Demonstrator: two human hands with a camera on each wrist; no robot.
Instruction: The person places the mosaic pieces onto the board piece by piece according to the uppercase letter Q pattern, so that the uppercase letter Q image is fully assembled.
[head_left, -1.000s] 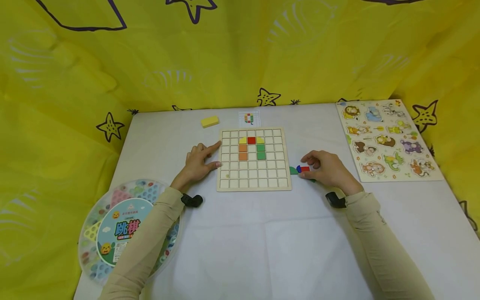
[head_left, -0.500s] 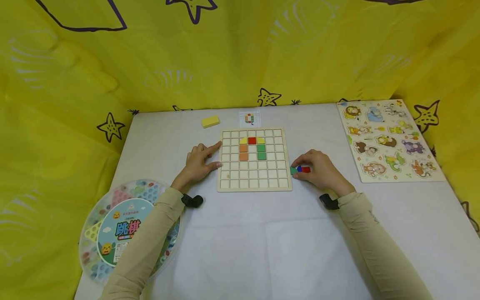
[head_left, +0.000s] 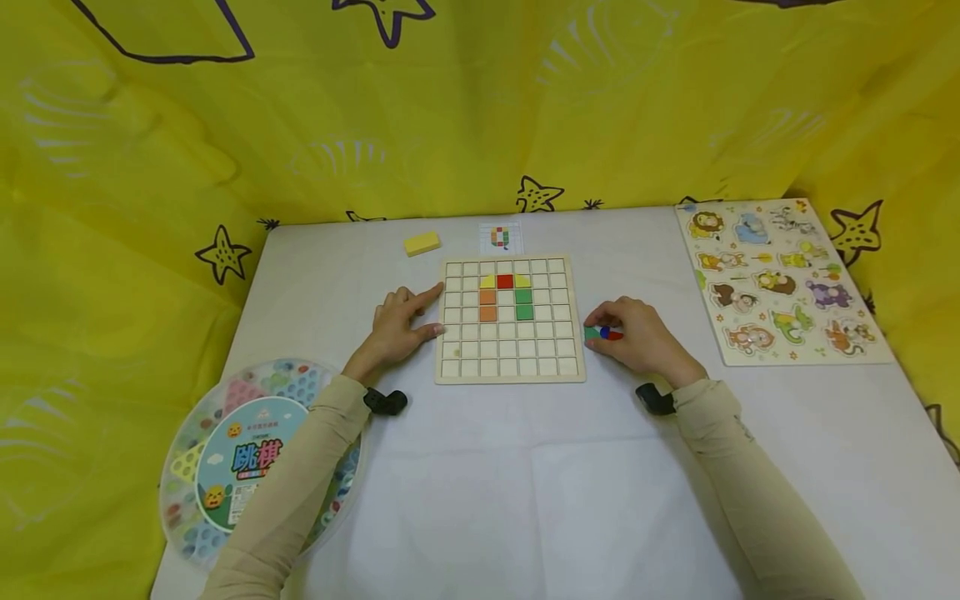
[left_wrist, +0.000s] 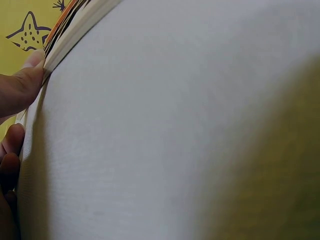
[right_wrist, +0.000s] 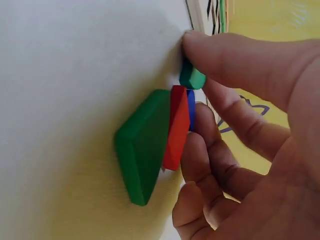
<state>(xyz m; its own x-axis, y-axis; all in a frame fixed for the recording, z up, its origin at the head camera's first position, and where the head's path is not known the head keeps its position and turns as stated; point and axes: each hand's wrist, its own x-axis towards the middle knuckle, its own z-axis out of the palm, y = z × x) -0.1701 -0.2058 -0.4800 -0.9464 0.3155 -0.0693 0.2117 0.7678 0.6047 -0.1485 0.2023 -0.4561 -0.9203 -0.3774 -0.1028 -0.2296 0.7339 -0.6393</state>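
From over here, I have my left hand (head_left: 397,322) with its thumb and pointing finger spread, both touching the left side of the wooden board (head_left: 510,380) on the counter (head_left: 457,500). My right hand (head_left: 636,335), well apart from it, pinches a little green piece (right_wrist: 194,78) just beside the board's right side. A blue piece (right_wrist: 191,111), a red piece (right_wrist: 177,132) and a bigger green piece (right_wrist: 146,147) are close to those fingers. Seven bright tiles (head_left: 505,282) lie in the board's squares, and a picture card (head_left: 500,238) lies by its far side.

A small green piece (right_wrist: 194,77) is pinched beside the gridded wooden board (head_left: 507,348).
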